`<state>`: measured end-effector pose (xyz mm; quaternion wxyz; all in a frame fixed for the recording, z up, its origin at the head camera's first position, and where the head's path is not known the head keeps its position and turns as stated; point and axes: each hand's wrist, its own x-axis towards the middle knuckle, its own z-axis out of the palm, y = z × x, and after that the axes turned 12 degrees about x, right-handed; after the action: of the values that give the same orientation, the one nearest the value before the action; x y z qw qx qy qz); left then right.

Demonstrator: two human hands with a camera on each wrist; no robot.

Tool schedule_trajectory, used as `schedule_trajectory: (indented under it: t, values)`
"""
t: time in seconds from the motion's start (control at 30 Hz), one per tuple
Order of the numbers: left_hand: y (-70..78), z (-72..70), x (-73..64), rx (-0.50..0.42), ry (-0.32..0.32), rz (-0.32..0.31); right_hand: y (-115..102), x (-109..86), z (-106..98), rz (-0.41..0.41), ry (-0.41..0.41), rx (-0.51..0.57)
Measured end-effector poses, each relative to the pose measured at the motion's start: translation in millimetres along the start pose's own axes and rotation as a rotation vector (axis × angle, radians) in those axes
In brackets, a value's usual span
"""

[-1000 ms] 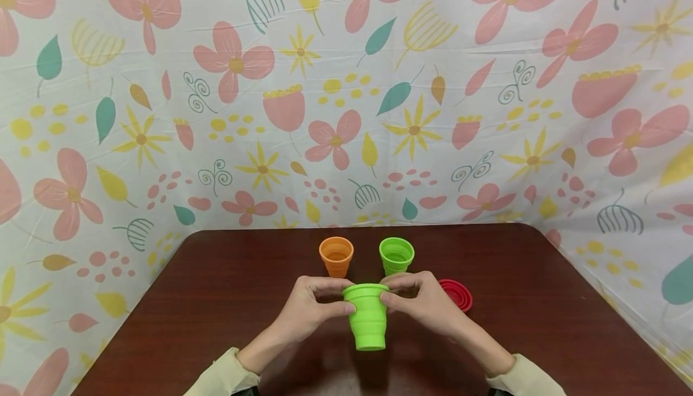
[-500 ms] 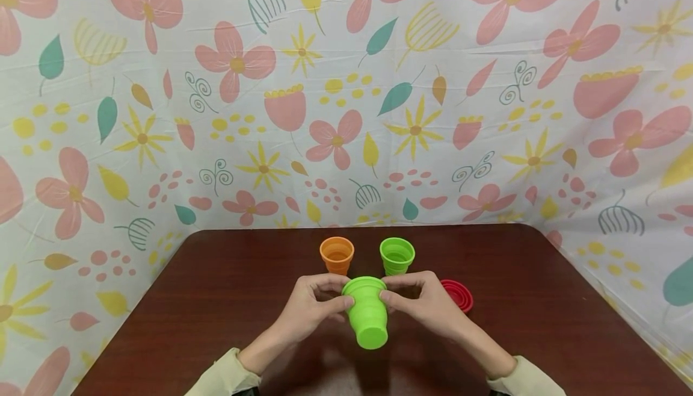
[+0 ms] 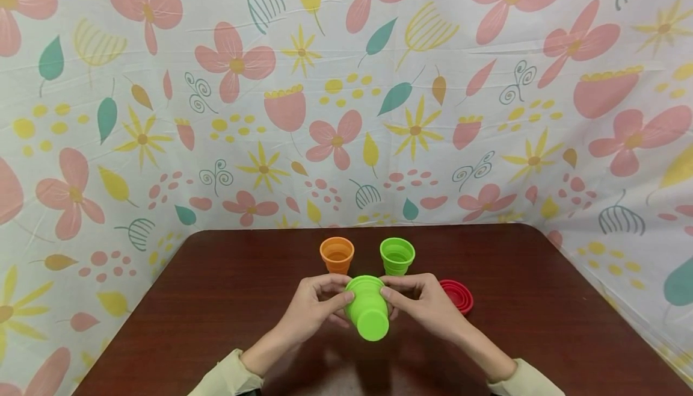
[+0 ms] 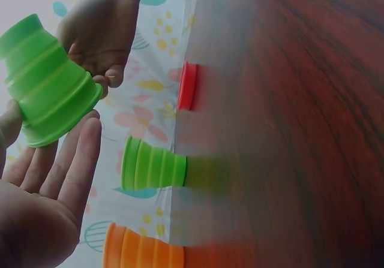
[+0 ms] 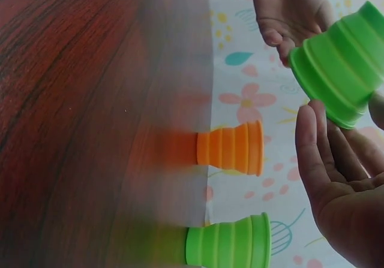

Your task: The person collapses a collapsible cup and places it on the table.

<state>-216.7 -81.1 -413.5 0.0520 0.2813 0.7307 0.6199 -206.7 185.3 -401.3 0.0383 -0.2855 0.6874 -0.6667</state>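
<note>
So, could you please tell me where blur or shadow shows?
Head view: mostly crisp, a dark shadow or reflection on the glossy brown wood-grain table below the held ribbed green cup; left wrist view: a hazy band blurs the table, a green smear beside the standing ribbed green cup; right wrist view: similar haze, an orange smear beside the ribbed orange cup.

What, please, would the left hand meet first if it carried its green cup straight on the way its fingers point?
Most likely the right hand, which pinches the held cup from the other side; the standing green cup looks farther on, though depth is unclear.
</note>
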Motion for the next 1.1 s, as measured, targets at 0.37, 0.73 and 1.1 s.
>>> schedule_trajectory:
  t: [0.37, 0.73, 1.1]
  values:
    - [3.6, 7.5, 2.3, -0.026, 0.001, -0.036, -1.8, -1.0, 0.9, 0.024, 0.024, 0.027]
    - [7.1, 8.8, 2.5, 0.008, 0.011, -0.055, -2.1, -1.0, 1.1, 0.028, -0.003, 0.108]
    - [9.7, 10.9, 3.4, -0.030, 0.039, -0.086, -1.3, -1.8, -0.8, 0.051, -0.006, 0.110]
